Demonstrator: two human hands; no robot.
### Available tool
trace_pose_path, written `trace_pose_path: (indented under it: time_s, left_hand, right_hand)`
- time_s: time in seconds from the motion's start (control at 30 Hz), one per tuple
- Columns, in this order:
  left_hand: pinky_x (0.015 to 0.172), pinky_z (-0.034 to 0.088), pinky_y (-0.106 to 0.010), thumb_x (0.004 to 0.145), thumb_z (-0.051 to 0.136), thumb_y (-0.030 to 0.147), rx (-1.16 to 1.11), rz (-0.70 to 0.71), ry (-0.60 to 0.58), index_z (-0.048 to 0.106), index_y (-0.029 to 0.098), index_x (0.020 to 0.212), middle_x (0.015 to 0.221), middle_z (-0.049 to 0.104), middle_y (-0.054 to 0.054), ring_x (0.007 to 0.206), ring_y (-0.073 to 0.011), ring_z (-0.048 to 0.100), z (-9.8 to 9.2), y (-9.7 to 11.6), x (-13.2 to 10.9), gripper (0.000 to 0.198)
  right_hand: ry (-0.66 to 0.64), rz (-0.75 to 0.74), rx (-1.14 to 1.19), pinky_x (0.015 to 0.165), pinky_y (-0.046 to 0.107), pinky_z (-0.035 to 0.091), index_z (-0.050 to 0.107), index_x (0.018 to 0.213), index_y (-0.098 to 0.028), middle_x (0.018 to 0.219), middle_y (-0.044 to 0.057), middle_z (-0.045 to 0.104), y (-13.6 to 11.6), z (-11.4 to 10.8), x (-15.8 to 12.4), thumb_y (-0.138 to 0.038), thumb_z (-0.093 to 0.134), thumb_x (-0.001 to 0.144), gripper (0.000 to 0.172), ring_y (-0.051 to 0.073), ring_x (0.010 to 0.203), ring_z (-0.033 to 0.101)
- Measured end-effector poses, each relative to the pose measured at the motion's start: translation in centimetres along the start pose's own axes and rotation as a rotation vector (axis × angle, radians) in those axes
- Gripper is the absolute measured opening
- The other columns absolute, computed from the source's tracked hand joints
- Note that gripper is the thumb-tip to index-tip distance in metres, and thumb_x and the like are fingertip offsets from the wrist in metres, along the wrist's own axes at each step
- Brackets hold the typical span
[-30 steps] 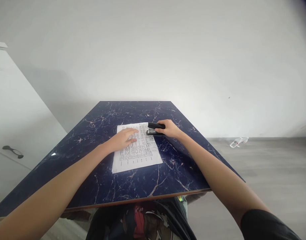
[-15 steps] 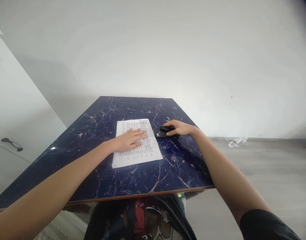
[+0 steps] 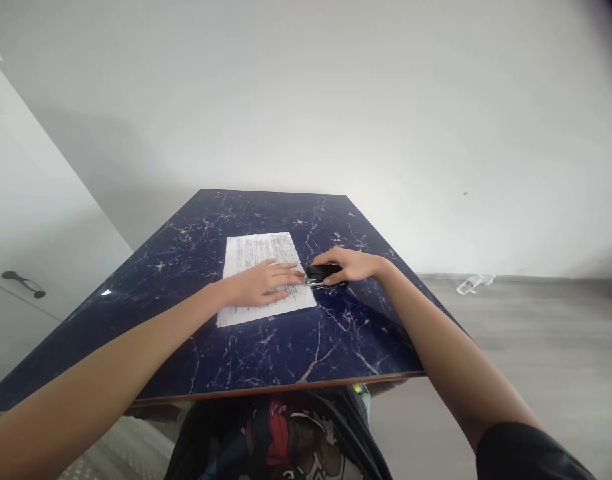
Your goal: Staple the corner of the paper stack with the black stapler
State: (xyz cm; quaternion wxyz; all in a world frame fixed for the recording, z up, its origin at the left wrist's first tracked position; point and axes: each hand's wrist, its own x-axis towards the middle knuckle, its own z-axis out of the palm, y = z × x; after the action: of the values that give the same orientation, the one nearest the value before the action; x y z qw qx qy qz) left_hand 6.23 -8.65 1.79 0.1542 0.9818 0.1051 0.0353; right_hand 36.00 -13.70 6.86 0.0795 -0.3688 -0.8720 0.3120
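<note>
White printed sheets of paper point(image 3: 251, 250) lie on the dark blue marble-patterned table point(image 3: 266, 363). My left hand point(image 3: 261, 283) rests flat on them, fingers stretched toward the right edge. A black stapler point(image 3: 323, 272) lies just right of the papers, its front end at their right edge. My right hand point(image 3: 349, 263) is wrapped around the stapler from above, thumb on the near side. Whether the paper edge sits between the stapler's jaws is too small to tell.
A small dark object point(image 3: 336, 235) lies on the table behind my right hand. To the left stands a white cabinet with a dark handle point(image 3: 23, 283). A clear plastic item point(image 3: 475, 284) lies on the floor by the wall, right of the table.
My right hand has brought the stapler left and slightly nearer, up to the papers' right edge. The papers have shifted a little left and away, and my left hand now lies closer to that edge.
</note>
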Motion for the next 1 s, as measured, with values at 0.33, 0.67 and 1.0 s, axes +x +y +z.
trace_pose_path:
  time_s: [0.33,0.67,1.0]
  left_hand:
    - [0.127,0.004,-0.058,0.108,0.032,0.047,0.009,0.046,-0.099,0.028,0.048,0.158,0.170,0.020,0.008,0.158,-0.0310,0.011,-0.2,-0.4,-0.4,0.051]
    - [0.128,0.008,-0.056,0.108,0.033,0.044,0.006,0.061,-0.095,0.036,0.048,0.155,0.168,0.023,0.010,0.158,-0.0302,0.010,-0.5,-0.3,-0.5,0.048]
    - [0.128,0.005,-0.055,0.108,0.033,0.044,-0.002,0.065,-0.094,0.037,0.048,0.155,0.168,0.024,0.010,0.158,-0.0289,0.010,-0.3,-0.6,-0.6,0.048]
  right_hand:
    - [0.481,0.223,-0.017,0.082,0.032,0.042,0.071,0.082,-0.016,0.090,0.008,0.073,-1.2,2.7,2.8,-0.055,0.028,0.105,0.062,0.020,0.083,0.063]
    - [0.458,0.384,-0.337,0.072,0.027,0.039,0.068,0.076,-0.017,0.084,0.008,0.074,-1.7,3.7,3.8,-0.031,0.033,0.105,0.048,0.017,0.076,0.064]
    - [0.349,0.673,-0.622,0.080,0.035,0.049,0.075,0.098,-0.014,0.104,0.018,0.075,-2.8,5.4,4.9,-0.032,0.030,0.104,0.049,0.028,0.092,0.071]
